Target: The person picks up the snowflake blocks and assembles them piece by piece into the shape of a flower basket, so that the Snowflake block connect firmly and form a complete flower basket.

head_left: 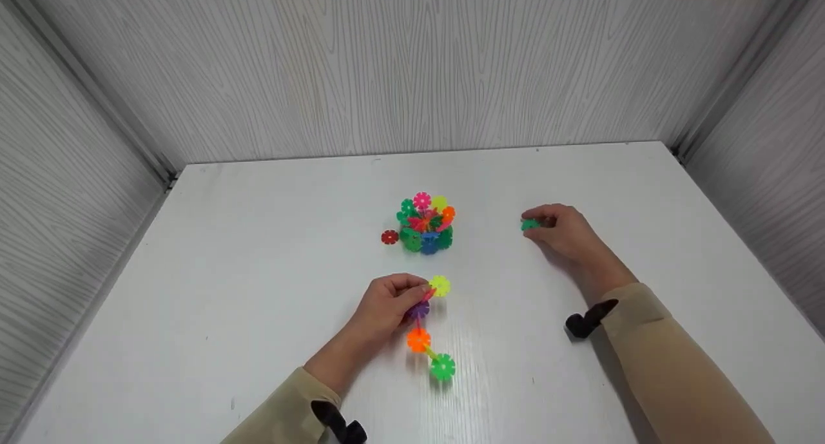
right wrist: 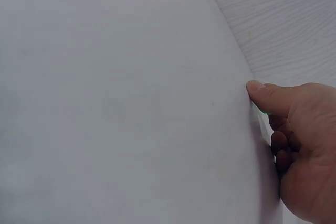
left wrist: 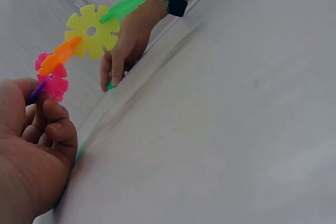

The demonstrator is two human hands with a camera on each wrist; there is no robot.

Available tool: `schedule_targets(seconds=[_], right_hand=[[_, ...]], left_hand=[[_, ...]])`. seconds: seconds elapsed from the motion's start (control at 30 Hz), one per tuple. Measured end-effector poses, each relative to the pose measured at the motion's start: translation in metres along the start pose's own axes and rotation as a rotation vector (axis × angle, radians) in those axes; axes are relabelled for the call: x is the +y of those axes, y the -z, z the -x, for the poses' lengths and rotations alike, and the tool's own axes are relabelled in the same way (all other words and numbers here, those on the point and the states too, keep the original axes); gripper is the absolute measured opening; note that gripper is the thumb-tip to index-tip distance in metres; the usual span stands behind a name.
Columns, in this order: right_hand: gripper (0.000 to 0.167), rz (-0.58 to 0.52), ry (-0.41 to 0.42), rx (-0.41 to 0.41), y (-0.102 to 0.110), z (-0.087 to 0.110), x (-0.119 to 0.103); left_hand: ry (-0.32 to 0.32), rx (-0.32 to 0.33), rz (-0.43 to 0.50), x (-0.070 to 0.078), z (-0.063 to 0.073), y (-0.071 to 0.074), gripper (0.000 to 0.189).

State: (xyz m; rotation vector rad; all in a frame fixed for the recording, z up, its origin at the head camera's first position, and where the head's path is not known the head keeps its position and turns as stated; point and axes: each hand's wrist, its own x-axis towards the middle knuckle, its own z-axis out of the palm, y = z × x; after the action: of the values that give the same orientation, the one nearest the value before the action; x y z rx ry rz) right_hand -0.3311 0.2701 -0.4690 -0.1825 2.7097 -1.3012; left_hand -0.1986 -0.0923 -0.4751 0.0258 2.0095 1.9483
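My left hand [head_left: 387,305] pinches a chain of notched plastic snowflake discs near its purple disc [head_left: 420,309]. An orange disc [head_left: 419,340] and a green disc [head_left: 443,366] trail toward the front, and a yellow disc [head_left: 439,285] sits at the far end. In the left wrist view, a pink disc [left wrist: 56,85] and a yellow-green disc [left wrist: 92,31] of the chain show beyond the fingers. Farther right, my right hand [head_left: 567,232] holds a single green disc [head_left: 530,224] between thumb and fingers, low over the table; the right wrist view shows only its edge.
At the table's middle stands a cluster of joined discs [head_left: 428,240] in several colours. A loose dark red disc [head_left: 389,237] lies just left of it. White wood-grain panels [head_left: 412,70] enclose the white table [head_left: 258,250] at the back and sides.
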Motion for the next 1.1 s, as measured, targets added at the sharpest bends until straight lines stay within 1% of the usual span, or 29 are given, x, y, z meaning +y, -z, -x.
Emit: schedule_targets(seconds=[0.13, 0.23, 0.33, 0.47, 0.63, 0.73, 0.83, 0.97, 1.1], right_hand=[[0.028, -0.006, 0.031, -0.014, -0.009, 0.011, -0.007], [0.022, -0.052, 0.062, -0.039, -0.019, 0.021, -0.017], [0.019, -0.093, 0.095, -0.076, -0.033, 0.034, -0.032], [0.021, -0.137, 0.167, -0.144, -0.055, 0.051, -0.055], [0.02, -0.278, 0.25, -0.22, -0.074, 0.064, -0.076], [0.019, -0.333, 0.291, -0.231, -0.08, 0.067, -0.08], [0.018, -0.35, 0.316, -0.242, -0.084, 0.07, -0.081], [0.019, -0.377, 0.346, -0.257, -0.089, 0.072, -0.08], [0.019, -0.403, 0.39, -0.241, -0.092, 0.072, -0.078]], left_hand=[[-0.005, 0.008, 0.006, -0.001, 0.0, 0.0, 0.024], [-0.005, 0.018, 0.008, -0.001, 0.001, 0.0, 0.025], [-0.002, 0.026, 0.015, -0.001, 0.001, 0.0, 0.024], [0.013, 0.042, 0.026, -0.001, 0.001, -0.001, 0.023], [0.032, 0.059, 0.039, 0.001, 0.0, -0.002, 0.025], [0.028, 0.061, 0.04, 0.001, -0.001, -0.002, 0.024], [0.014, 0.062, 0.043, 0.001, -0.001, -0.001, 0.024], [0.009, 0.055, 0.09, 0.001, 0.001, -0.002, 0.024], [0.008, 0.053, 0.115, 0.0, 0.0, -0.002, 0.024]])
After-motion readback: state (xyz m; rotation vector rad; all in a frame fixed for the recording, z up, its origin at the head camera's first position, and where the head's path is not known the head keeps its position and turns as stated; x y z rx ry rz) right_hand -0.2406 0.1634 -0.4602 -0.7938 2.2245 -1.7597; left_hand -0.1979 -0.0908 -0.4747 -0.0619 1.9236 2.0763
